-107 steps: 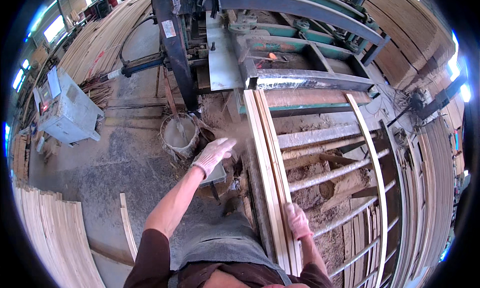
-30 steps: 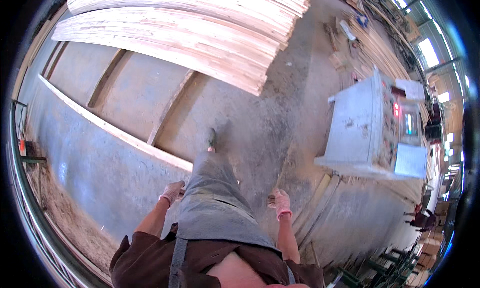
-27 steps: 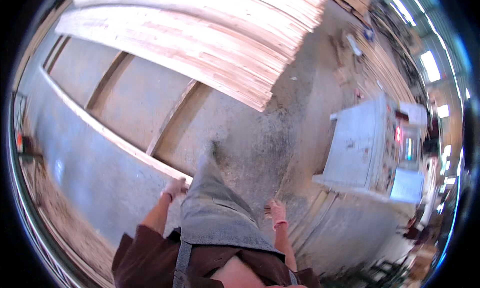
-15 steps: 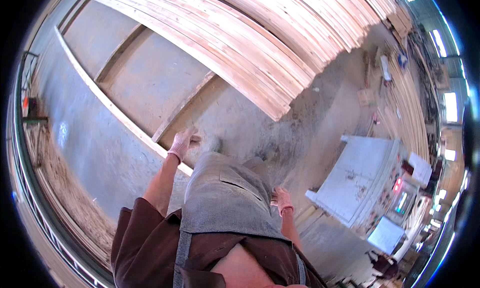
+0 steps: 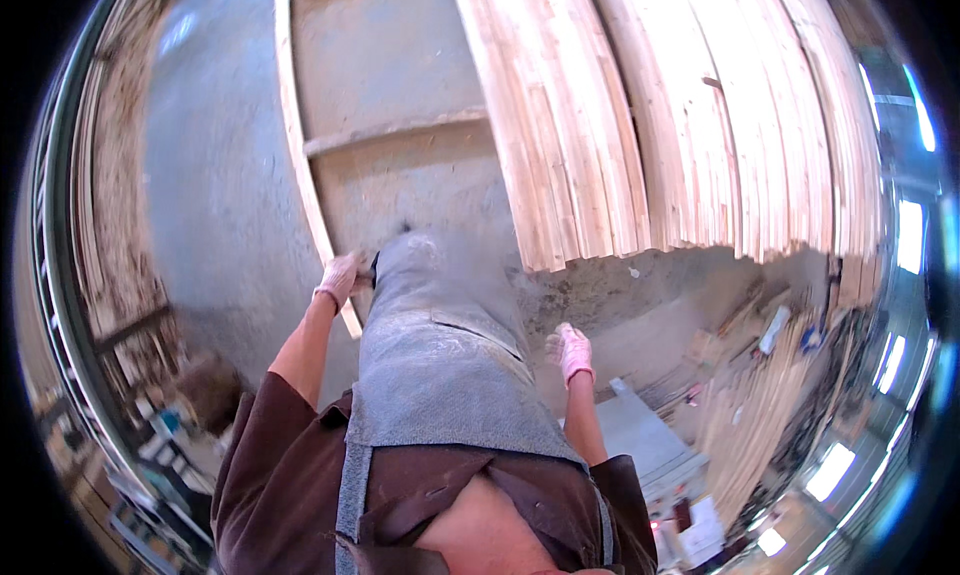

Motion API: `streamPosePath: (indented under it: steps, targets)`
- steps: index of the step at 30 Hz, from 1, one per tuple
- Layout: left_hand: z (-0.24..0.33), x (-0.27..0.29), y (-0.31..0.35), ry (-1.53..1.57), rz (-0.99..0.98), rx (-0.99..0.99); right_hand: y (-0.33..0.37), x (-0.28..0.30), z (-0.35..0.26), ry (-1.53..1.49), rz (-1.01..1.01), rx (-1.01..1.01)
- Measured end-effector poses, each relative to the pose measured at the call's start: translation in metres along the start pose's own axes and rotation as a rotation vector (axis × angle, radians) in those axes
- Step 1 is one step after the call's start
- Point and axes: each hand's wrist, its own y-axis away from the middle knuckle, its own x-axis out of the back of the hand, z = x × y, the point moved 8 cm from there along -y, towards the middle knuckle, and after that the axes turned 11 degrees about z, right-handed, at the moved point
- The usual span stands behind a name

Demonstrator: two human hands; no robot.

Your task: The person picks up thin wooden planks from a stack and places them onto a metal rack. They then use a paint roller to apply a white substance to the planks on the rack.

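Note:
My left hand (image 5: 340,275), in a pale glove, is closed on a long thin wooden strip (image 5: 293,125). The strip runs from beside my left hip away across the concrete floor toward the top of the view. My right hand (image 5: 570,347), also gloved, hangs by my right hip with the fingers loosely apart and nothing in it. A grey apron (image 5: 440,355) covers my front between the two hands. Just ahead of me lies a broad stack of long pale boards (image 5: 650,125), its near ends about level with my right hand.
A wooden batten (image 5: 400,130) lies crosswise on the grey floor (image 5: 220,195) left of the stack. Sawdust and a metal rail (image 5: 60,225) line the left side. A grey cabinet (image 5: 650,445) and more timber piles (image 5: 770,395) stand at the lower right.
I have turned left, so the board stack has swung from a slant to straight ahead. My left hand stays on the strip, now pointing almost straight away. The grey cabinet has dropped lower right.

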Motion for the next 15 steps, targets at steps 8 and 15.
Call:
streamPosePath:
  steps: [8, 15]
  targets:
    - [-0.039, -0.104, 0.016, -0.229, -0.121, -0.135, -0.013, 0.003, -0.018, 0.233, -0.025, -0.015]
    - [-0.093, -0.143, 0.029, -0.673, -0.121, -0.475, -0.050, -0.064, -0.010, 0.351, -0.013, -0.091]
